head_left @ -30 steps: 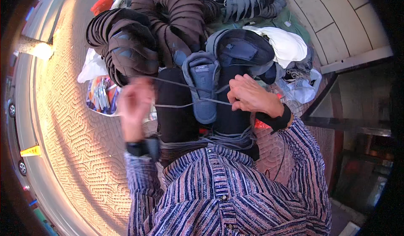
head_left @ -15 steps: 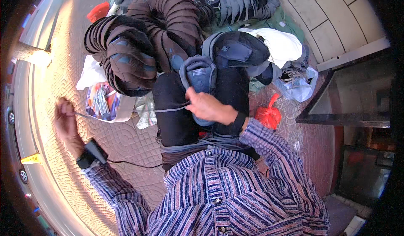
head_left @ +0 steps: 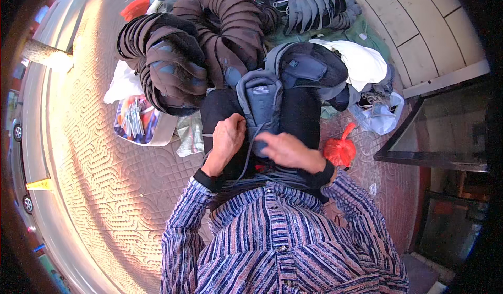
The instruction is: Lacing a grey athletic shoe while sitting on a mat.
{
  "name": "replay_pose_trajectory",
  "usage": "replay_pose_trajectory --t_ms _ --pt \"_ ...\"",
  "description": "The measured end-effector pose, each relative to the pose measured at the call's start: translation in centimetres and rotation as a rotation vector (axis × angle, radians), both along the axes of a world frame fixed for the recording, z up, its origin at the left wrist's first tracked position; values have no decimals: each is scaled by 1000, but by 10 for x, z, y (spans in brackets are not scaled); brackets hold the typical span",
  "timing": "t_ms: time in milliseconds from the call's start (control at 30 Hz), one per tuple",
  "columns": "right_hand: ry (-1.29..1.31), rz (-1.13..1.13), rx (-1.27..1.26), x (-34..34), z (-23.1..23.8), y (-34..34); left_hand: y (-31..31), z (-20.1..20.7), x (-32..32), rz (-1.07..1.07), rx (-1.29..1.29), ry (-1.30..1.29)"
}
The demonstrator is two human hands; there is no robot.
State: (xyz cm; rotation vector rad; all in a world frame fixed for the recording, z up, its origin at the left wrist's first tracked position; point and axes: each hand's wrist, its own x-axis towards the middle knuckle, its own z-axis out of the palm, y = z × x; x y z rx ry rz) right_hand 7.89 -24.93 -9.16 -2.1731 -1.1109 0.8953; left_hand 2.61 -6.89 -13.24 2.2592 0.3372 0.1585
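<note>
A grey-blue shoe upper (head_left: 262,102) lies across my thighs, its padded collar facing away from me. From its lower part a thin grey cord (head_left: 248,160) hangs in a curve toward my lap, where more loose strands lie. My left hand (head_left: 228,138) is closed at the left edge of the upper, fingertips pinched together; what they hold is hidden. My right hand (head_left: 291,152) is over the lower end of the upper, beside the cord, its fingers smeared by motion. Another dark shoe upper (head_left: 309,68) rests just beyond my right knee.
Curved stacks of brown uppers (head_left: 230,11) and grey uppers (head_left: 317,8) lie ahead. A bag of thin metallic sticks (head_left: 134,118) sits to the left. On the right are a white cloth (head_left: 364,66), a tied red plastic bag (head_left: 339,151) and a dark-framed glass panel (head_left: 437,131).
My left hand has come in from far left, where it held a cord stretched out, to the upper's left edge. My right hand has moved slightly right and down. The cord now hangs slack.
</note>
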Motion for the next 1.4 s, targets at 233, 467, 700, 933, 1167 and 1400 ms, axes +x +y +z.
replay_pose_trajectory --t_ms 233,467,700,933,1167,1400 --pt "145 -236 167 42 -10 13 -10 -9 2 157 48 5" --pt "359 -240 101 46 -11 33 -24 -5 0 204 229 135" --pt "325 -172 69 49 -15 34 -22 -5 3 123 309 46" --pt "331 -149 -14 54 -23 47 -27 -3 5 19 333 90" --pt "313 -147 38 51 -19 43 -23 -4 10 131 242 54" --pt "354 -153 -12 59 -29 50 -22 -3 10 89 215 100"
